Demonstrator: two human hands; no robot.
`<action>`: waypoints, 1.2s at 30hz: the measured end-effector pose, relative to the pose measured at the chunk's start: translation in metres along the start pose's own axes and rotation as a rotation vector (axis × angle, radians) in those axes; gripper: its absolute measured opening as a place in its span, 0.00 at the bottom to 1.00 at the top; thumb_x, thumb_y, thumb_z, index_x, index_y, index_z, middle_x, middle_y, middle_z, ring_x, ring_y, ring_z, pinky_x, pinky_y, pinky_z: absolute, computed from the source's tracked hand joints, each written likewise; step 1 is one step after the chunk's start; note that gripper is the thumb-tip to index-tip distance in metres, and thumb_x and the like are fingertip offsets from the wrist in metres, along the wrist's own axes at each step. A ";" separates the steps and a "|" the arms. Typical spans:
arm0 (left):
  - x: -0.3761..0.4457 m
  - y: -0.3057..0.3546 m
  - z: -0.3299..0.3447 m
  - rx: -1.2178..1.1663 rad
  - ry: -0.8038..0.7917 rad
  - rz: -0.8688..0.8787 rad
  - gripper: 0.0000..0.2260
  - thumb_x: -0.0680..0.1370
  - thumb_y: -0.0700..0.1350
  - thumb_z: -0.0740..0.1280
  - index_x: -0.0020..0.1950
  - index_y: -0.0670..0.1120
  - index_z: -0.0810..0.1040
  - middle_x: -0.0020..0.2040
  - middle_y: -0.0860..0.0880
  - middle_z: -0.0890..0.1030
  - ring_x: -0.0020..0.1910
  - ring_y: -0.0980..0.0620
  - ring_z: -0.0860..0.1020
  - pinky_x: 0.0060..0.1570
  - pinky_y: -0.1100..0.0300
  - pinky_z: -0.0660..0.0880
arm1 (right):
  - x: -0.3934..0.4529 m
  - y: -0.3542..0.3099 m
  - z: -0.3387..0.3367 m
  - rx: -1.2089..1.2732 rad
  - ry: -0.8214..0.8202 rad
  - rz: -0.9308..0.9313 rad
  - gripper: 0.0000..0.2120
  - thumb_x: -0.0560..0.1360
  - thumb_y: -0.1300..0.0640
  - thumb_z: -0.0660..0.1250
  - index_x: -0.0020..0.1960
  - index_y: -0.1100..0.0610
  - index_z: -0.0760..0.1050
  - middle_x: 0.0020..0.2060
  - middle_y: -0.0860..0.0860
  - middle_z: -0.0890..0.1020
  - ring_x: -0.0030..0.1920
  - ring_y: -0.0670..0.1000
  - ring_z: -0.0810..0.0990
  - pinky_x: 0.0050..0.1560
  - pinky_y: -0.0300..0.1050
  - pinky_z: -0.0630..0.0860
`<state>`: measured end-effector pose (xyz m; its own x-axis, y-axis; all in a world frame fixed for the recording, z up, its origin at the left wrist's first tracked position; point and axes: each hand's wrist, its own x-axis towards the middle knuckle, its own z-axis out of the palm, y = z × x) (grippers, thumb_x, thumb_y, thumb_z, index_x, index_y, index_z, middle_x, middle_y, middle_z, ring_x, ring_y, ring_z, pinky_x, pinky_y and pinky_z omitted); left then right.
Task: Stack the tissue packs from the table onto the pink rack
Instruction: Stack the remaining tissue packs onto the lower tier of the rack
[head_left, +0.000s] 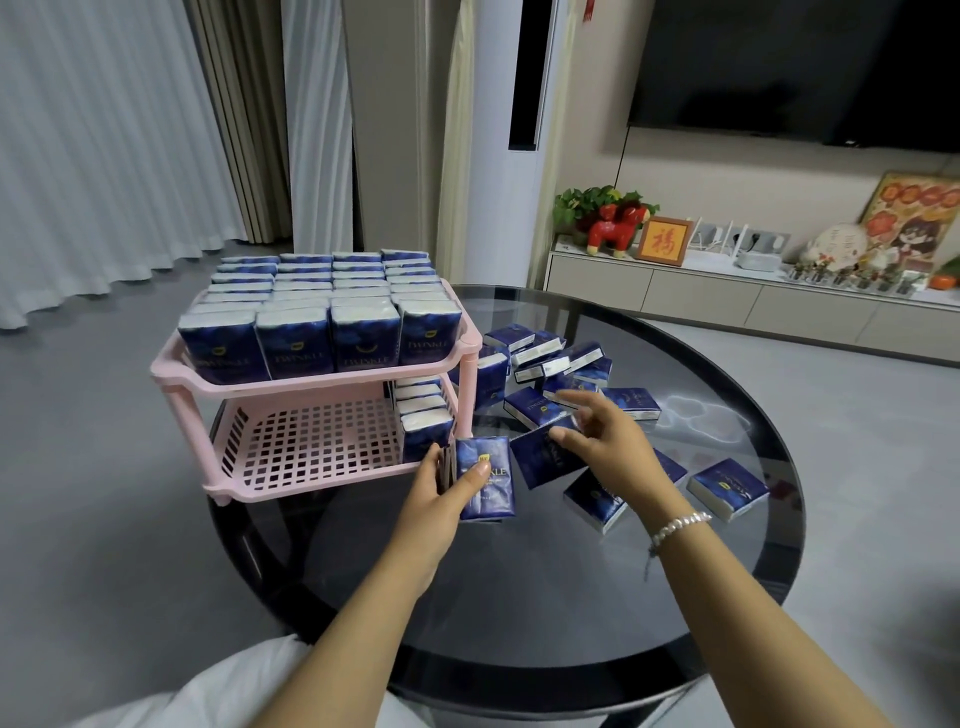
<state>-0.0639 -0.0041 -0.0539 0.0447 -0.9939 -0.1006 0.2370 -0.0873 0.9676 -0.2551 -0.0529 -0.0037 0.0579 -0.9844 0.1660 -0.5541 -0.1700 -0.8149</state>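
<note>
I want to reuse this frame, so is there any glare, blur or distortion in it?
Head view: ceiling light glares off the glass table; the right hand is motion-blurred, the left hand and its tissue pack sharper; wide-angle lens bends the curtains and edges.

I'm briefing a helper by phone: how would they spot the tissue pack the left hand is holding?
Start at the pink rack on the round black table. Just off the front right corner of its lower shelf, the left hand grips a blue tissue pack. Unlike the loose packs lying flat to the right, it stands upright, its front towards the camera.
</note>
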 end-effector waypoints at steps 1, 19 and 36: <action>0.000 0.000 0.000 0.003 0.002 0.005 0.46 0.63 0.60 0.76 0.76 0.51 0.59 0.69 0.55 0.72 0.68 0.54 0.71 0.72 0.50 0.62 | -0.003 -0.001 -0.004 0.064 0.012 0.005 0.16 0.72 0.54 0.71 0.59 0.47 0.73 0.46 0.46 0.77 0.50 0.48 0.77 0.54 0.45 0.75; -0.020 0.005 -0.004 0.091 -0.280 0.004 0.44 0.61 0.73 0.69 0.73 0.68 0.55 0.75 0.61 0.61 0.73 0.59 0.61 0.75 0.51 0.56 | -0.038 -0.032 0.048 0.120 -0.105 -0.286 0.12 0.77 0.53 0.63 0.56 0.39 0.75 0.45 0.44 0.75 0.54 0.44 0.72 0.54 0.28 0.65; -0.047 0.020 -0.065 0.458 -0.180 0.005 0.50 0.73 0.51 0.72 0.71 0.62 0.29 0.76 0.60 0.53 0.73 0.61 0.57 0.70 0.63 0.58 | -0.038 -0.020 0.067 0.594 -0.832 0.004 0.38 0.71 0.68 0.68 0.74 0.48 0.57 0.69 0.44 0.67 0.66 0.40 0.71 0.61 0.41 0.74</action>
<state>0.0019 0.0449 -0.0448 -0.1336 -0.9867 -0.0927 -0.2155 -0.0623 0.9745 -0.1911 -0.0151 -0.0308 0.7408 -0.6654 -0.0916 -0.0677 0.0617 -0.9958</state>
